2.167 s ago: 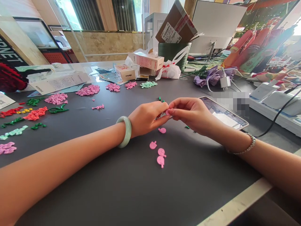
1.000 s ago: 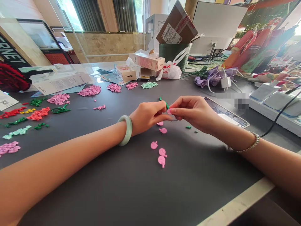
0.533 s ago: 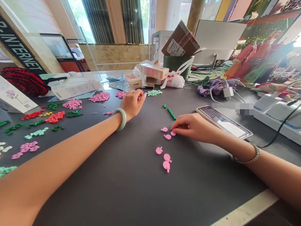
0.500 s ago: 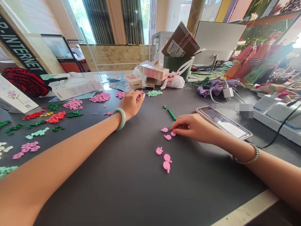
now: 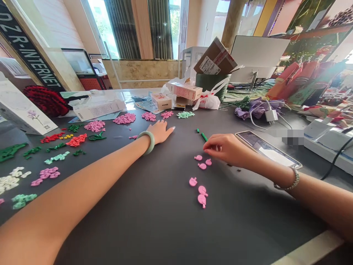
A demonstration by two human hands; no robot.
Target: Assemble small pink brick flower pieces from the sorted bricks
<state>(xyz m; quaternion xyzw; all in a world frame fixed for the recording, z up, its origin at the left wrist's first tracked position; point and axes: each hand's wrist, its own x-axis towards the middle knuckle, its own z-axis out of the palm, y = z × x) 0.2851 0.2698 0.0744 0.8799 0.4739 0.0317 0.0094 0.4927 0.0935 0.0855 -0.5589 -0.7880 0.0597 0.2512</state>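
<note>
My left hand, with a pale green bangle on its wrist, lies palm down with fingers spread. It is just nearer than the small heaps of pink pieces and touches the dark table. My right hand has its thumb and fingertips drawn together beside a green stick; anything between them is hidden. Close below its fingertips lie three round pink pieces with tabs. Nearer to me lie three more pink pieces. A short green piece is beyond the stick.
Sorted heaps of red pieces, mint pieces and white pieces spread over the left. A phone lies behind my right hand, a power strip farther right. Boxes and a white bag stand at the back.
My left hand has opened from curled fingers and come down flat, nearer to me. My right fingertips have moved off a pink piece, leaving it on the table. The view has shifted slightly.
</note>
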